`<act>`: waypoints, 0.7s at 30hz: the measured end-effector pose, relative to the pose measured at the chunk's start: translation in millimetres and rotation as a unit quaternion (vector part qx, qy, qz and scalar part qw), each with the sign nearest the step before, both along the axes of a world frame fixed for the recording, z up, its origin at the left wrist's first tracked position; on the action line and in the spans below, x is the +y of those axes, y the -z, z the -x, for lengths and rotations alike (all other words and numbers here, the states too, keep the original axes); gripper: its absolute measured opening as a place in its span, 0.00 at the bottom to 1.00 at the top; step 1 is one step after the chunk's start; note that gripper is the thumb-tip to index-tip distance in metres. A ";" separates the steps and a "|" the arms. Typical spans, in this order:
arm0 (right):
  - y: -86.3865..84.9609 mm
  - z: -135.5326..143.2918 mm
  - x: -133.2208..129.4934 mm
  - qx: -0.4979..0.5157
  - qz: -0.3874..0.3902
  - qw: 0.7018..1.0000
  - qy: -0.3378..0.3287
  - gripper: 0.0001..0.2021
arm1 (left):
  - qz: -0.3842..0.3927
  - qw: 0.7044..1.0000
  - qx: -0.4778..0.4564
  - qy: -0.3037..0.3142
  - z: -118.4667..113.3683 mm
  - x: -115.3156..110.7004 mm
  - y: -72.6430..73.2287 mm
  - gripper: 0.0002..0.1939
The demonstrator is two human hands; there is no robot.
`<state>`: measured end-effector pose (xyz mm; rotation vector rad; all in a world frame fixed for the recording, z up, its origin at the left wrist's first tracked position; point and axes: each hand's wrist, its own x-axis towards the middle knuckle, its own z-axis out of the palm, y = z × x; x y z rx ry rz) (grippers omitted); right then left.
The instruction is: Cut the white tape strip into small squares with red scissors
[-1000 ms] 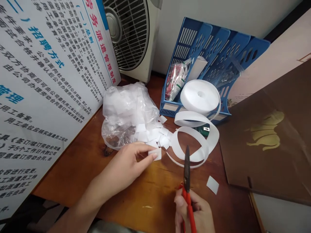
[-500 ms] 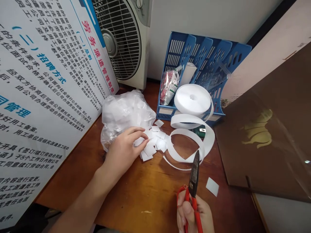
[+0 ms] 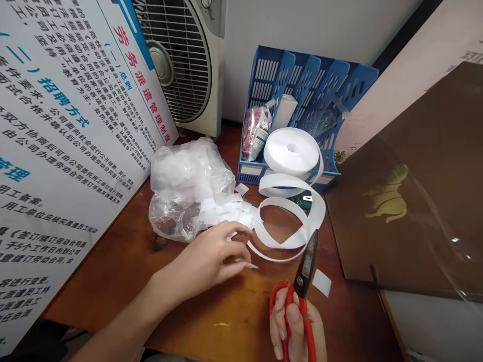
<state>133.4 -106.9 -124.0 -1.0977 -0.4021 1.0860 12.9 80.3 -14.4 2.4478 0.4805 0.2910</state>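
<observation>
My left hand [image 3: 217,256] is over the table just in front of a pile of cut white squares [image 3: 222,208]. Its fingers are curved and apart, and a small white piece [image 3: 252,265] shows at the thumb tip, apparently not gripped. My right hand [image 3: 298,327] is wrapped round red-handled scissors [image 3: 302,281], whose dark blades are closed and point away from me. Beyond the blades, a white strip [image 3: 275,241] lies in loose loops, leading up to its roll [image 3: 291,151]. One white square [image 3: 322,282] lies apart, right of the scissors.
A clear plastic bag [image 3: 188,176] with white pieces sits behind the pile. The blue file rack [image 3: 271,65] stands at the back, with the roll leaning at its front. A fan [image 3: 181,65], a printed board [image 3: 75,125] and a brown box [image 3: 407,201] surround the table [image 3: 196,322].
My left hand has moved from the pile to the right and nearer to me, with its fingers wider apart. My right hand still holds the scissors. The view has shifted slightly.
</observation>
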 end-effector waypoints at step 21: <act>-36.7 7.8 34.1 -0.027 0.054 0.977 0.205 0.19 | 0.347 0.933 -0.012 -0.092 2.8 -35.8 17.6 0.09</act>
